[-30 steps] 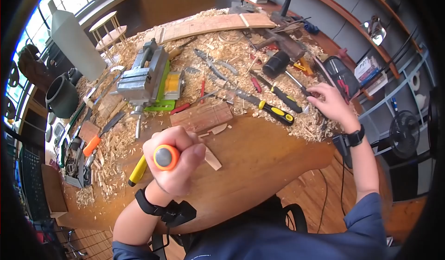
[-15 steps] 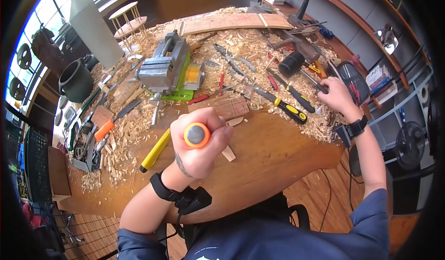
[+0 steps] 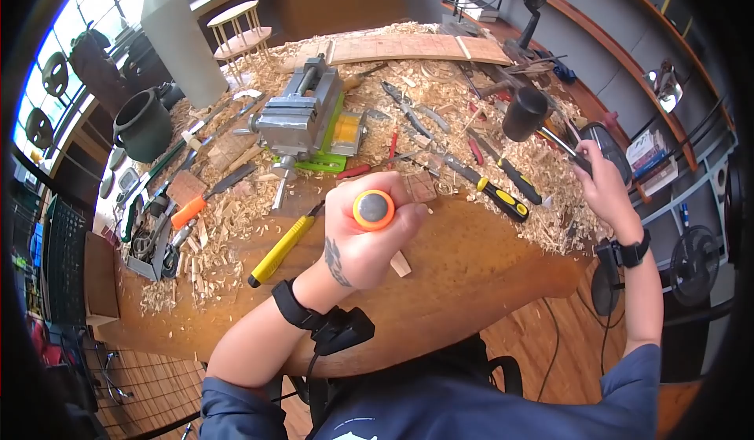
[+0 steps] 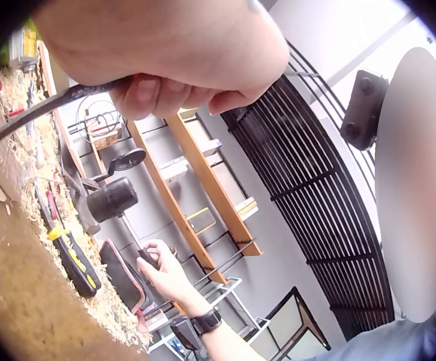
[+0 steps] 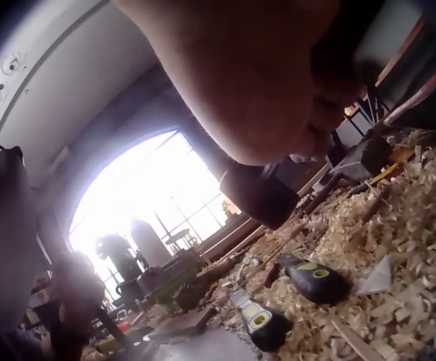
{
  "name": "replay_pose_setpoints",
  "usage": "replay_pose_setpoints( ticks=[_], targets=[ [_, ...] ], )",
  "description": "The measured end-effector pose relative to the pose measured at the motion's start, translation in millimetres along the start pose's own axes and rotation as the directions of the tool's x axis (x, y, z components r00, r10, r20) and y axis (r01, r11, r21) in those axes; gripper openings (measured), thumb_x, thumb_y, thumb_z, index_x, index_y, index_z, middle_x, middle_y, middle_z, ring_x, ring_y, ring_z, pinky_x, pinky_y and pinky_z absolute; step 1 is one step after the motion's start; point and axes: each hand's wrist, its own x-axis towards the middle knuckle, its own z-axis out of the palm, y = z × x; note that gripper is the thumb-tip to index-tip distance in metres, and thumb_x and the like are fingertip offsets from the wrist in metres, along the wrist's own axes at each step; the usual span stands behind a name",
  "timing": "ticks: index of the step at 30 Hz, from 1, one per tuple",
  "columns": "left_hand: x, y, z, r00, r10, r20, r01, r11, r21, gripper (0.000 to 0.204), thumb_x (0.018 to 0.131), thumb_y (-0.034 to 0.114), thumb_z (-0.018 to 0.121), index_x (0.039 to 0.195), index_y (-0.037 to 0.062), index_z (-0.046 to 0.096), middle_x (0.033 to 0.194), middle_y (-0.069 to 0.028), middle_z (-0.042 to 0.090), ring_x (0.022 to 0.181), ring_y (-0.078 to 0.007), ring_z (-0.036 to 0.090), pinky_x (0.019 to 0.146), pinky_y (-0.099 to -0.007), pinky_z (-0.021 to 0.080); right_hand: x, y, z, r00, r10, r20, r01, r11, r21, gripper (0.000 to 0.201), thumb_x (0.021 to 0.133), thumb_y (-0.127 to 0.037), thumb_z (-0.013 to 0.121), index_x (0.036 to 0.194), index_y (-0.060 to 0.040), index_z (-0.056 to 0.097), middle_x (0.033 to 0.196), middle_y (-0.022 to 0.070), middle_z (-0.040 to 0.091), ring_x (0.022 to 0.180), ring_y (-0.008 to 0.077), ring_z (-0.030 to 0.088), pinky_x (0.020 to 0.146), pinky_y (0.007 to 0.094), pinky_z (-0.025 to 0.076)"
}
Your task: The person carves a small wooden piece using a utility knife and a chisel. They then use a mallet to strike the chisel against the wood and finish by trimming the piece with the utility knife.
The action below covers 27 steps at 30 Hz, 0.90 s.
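Note:
My left hand [image 3: 353, 248] grips a chisel upright over the bare front of the workbench. From above, its metal-capped butt [image 3: 372, 208] with an orange ring shows. The dark blade [image 4: 41, 109] sticks out of the fist in the left wrist view; the rest of the handle is hidden by the fingers. At the right, my right hand [image 3: 609, 189] holds a black rubber mallet [image 3: 525, 113] by its dark grip, the head raised over the wood shavings. A small wooden block [image 3: 420, 187] lies just beyond my left hand, partly covered by it.
A metal vise [image 3: 294, 118] on a green base stands behind the left hand. A yellow cutter [image 3: 283, 250] lies left of that hand. Black-and-yellow-handled tools [image 3: 503, 199] rest on shavings between the hands. An orange-handled chisel [image 3: 188, 212] is among tools at the left.
My right hand has closed round the mallet's handle and lifted the mallet off the shavings. My left hand keeps its grip on the chisel. The head view has shifted slightly.

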Motion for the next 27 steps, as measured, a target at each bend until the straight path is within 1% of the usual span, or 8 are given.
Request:
replay_pose_setpoints(
  ticks=[1,4,16,19,20,21,23,27],
  targets=[
    [0,-2,0,1.0,0.0,0.003,0.0,1.0,-0.01,0.025,0.09,-0.002,0.06,0.071,0.0043,0.046,0.057,-0.0015,0.048,0.049,-0.0074,0.039,0.046,-0.0279,0.028,1,-12,-10,1.0,-0.007,-0.005,0.007,1.0,0.001,0.028,0.104,-0.013,0.066,0.128,-0.0052,0.055,0.081,0.018,0.066,0.078,0.044,0.067,0.076,0.0471,0.052],
    [2,-1,0,1.0,-0.007,0.002,0.007,1.0,-0.008,0.025,0.091,-0.002,0.06,0.071,0.0041,0.046,0.057,-0.0013,0.048,0.049,-0.0072,0.039,0.046,-0.0279,0.028,5,-40,-33,0.994,0.1,0.041,-0.108,0.91,0.401,0.03,0.108,-0.019,0.067,0.128,0.0014,0.069,0.077,0.0069,0.061,0.071,0.0125,0.057,0.067,0.032,0.045],
    [8,-5,3,0.997,-0.081,0.007,0.081,0.997,0.016,0.018,0.092,0.002,0.072,0.077,0.0033,0.062,0.07,-0.0001,0.064,0.062,-0.0064,0.055,0.057,-0.0264,0.044,35,-142,-98,0.907,-0.283,-0.312,0.402,0.803,0.44,0.036,0.109,-0.021,0.065,0.136,0.0024,0.071,0.082,0.0028,0.065,0.067,0.0091,0.055,0.061,0.0265,0.043],
    [3,-12,9,0.999,-0.029,-0.038,0.031,0.998,0.058,0.012,0.093,0.003,0.075,0.084,0.0034,0.066,0.079,-0.0004,0.07,0.072,-0.0059,0.059,0.066,-0.0269,0.05,33,-154,-75,0.811,-0.534,-0.238,0.584,0.758,0.289,0.036,0.1,-0.008,0.072,0.134,0.0005,0.072,0.089,0.0138,0.074,0.068,0.0208,0.067,0.063,0.0339,0.052],
    [3,-14,11,0.993,0.055,-0.107,-0.042,0.992,0.12,0.01,0.093,0.004,0.075,0.086,0.0038,0.068,0.079,-0.0001,0.069,0.073,-0.0057,0.059,0.066,-0.0265,0.05,28,-164,-76,0.823,-0.558,-0.106,0.563,0.777,0.281,0.035,0.095,-0.003,0.074,0.13,-0.0007,0.075,0.092,0.0159,0.076,0.069,0.0281,0.068,0.065,0.0367,0.054],
    [3,-12,10,0.992,0.056,-0.11,-0.042,0.992,0.121,0.01,0.093,0.004,0.075,0.086,0.0038,0.068,0.079,-0.0001,0.069,0.073,-0.0057,0.059,0.066,-0.0265,0.05,23,-161,-66,0.833,-0.524,-0.176,0.552,0.77,0.319,0.033,0.096,-0.004,0.074,0.129,-0.0013,0.075,0.092,0.014,0.076,0.07,0.0292,0.069,0.065,0.0368,0.054],
    [2,-9,8,0.992,-0.124,-0.014,0.123,0.991,-0.044,0.007,0.095,0.005,0.074,0.089,0.0049,0.07,0.075,0.0016,0.066,0.071,-0.0045,0.058,0.064,-0.026,0.049,22,-161,-87,0.842,-0.52,-0.145,0.538,0.83,0.148,0.033,0.097,-0.005,0.073,0.13,-0.0009,0.075,0.093,0.0147,0.076,0.074,0.0272,0.072,0.069,0.035,0.056],
    [8,-12,11,0.999,-0.048,-0.013,0.048,0.998,0.032,0.02,0.091,0.002,0.075,0.075,0.0049,0.063,0.067,0.0041,0.06,0.06,-0.0046,0.051,0.055,-0.0252,0.04,28,-145,-103,0.824,-0.465,-0.325,0.519,0.848,0.103,0.031,0.102,-0.007,0.069,0.131,0.0027,0.073,0.095,0.0127,0.076,0.078,0.0206,0.071,0.072,0.0326,0.056]
  ],
)
